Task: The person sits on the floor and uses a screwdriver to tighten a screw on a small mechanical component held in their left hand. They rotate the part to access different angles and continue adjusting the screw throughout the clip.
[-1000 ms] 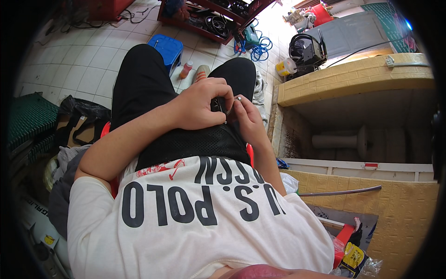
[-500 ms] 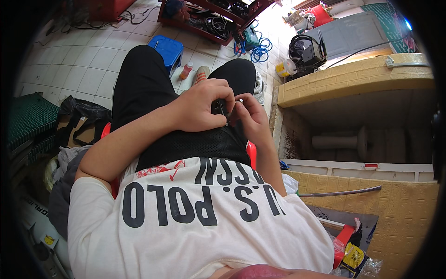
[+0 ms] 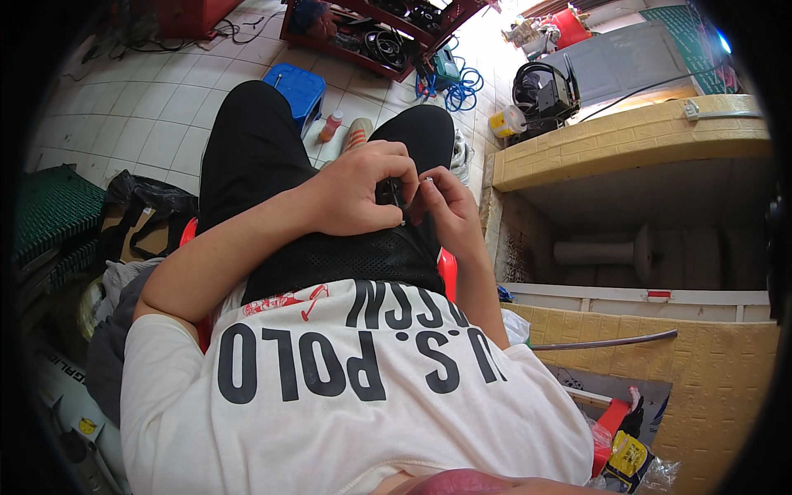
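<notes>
Over my lap, between my thighs in black trousers (image 3: 247, 157), my two hands work close together. My left hand (image 3: 363, 188) is curled, its thumb and fingers closed round a small dark object (image 3: 394, 195) with a thin shiny edge. Most of that object is hidden by the fingers, and its kind cannot be made out. Just to the right, my right hand (image 3: 452, 206) is closed in a pinch. A tiny pale, shiny bit (image 3: 429, 179) shows at its fingertips, too small to name. The fingertips of both hands nearly meet.
Ahead on the tiled floor stand a blue stool (image 3: 299, 87) and a small bottle (image 3: 331, 126). A red tool rack (image 3: 330, 45) lies beyond, near a coiled blue hose (image 3: 466, 89). To my right is a yellow brick-patterned ledge (image 3: 627, 140) round a recess.
My right hand's fingertips have shifted very slightly away from my left hand. My left hand looks unmoved.
</notes>
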{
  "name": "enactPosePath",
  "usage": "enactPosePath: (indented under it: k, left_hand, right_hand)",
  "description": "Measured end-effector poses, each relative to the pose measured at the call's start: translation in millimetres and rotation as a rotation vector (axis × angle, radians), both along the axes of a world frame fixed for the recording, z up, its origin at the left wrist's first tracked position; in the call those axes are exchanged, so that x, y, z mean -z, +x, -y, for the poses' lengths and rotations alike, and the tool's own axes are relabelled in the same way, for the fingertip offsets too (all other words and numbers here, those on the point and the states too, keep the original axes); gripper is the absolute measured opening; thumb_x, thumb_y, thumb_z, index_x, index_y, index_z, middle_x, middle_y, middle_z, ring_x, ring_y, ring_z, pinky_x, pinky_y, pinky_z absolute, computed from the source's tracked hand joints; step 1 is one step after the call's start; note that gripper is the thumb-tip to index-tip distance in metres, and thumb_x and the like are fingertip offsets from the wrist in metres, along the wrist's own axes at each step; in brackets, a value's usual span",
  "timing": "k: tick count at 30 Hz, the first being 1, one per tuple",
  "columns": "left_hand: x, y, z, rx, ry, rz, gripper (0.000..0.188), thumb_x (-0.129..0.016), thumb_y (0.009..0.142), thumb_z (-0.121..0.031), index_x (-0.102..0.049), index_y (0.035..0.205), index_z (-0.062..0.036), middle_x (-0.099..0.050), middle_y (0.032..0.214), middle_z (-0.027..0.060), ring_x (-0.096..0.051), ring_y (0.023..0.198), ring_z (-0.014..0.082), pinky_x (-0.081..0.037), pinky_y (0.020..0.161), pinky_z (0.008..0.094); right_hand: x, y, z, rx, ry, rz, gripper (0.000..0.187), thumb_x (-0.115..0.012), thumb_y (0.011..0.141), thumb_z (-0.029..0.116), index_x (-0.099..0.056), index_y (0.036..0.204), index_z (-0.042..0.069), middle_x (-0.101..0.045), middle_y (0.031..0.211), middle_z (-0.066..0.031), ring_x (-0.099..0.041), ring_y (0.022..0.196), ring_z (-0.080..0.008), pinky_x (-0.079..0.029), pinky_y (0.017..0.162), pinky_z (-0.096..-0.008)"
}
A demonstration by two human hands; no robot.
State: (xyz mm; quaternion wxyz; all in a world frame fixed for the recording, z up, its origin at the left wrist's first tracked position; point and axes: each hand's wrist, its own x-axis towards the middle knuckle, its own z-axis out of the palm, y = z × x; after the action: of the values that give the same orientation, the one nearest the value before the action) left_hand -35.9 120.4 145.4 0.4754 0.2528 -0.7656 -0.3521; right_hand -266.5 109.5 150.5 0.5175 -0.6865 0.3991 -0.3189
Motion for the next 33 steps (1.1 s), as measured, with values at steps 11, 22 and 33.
enactPosePath:
  k: [11, 22, 33]
  left_hand:
    - [0.2, 0.3, 0.2, -0.007, -0.006, -0.001, 0.016, -0.067, 0.069, -0.005, -0.058, 0.083, -0.0034, -0.056, 0.089, 0.0075, -0.057, 0.086, 0.024, -0.045, 0.082, 0.0341]
    - [1.8, 1.3, 1.5, -0.016, 0.014, 0.0, 0.015, -0.067, 0.07, -0.005, -0.058, 0.083, -0.0023, -0.056, 0.088, 0.0079, -0.057, 0.085, 0.0237, -0.045, 0.083, 0.0334]
    - [1.3, 1.7, 1.9, -0.017, 0.045, 0.011, 0.016, -0.069, 0.071, -0.007, -0.058, 0.082, -0.0028, -0.057, 0.088, 0.0081, -0.058, 0.086, 0.0247, -0.045, 0.087, 0.0341]
  right_hand:
    - [-3.0, 4.1, -0.5, -0.003, 0.024, 0.039, 0.019, -0.057, 0.106, 0.02, -0.058, 0.108, 0.001, -0.064, 0.077, -0.0026, -0.061, 0.066, -0.0087, -0.049, 0.061, -0.0236]
    - [6.1, 4.8, 2.8, -0.054, 0.139, 0.072, 0.026, -0.051, 0.109, 0.028, -0.059, 0.107, 0.004, -0.064, 0.081, -0.0013, -0.061, 0.07, -0.0067, -0.049, 0.064, -0.0226]
    - [17.6, 7.1, 2.8, -0.03, 0.216, 0.119, 0.031, -0.046, 0.11, 0.033, -0.061, 0.104, 0.006, -0.063, 0.079, 0.0009, -0.057, 0.069, -0.0048, -0.046, 0.064, -0.0198]
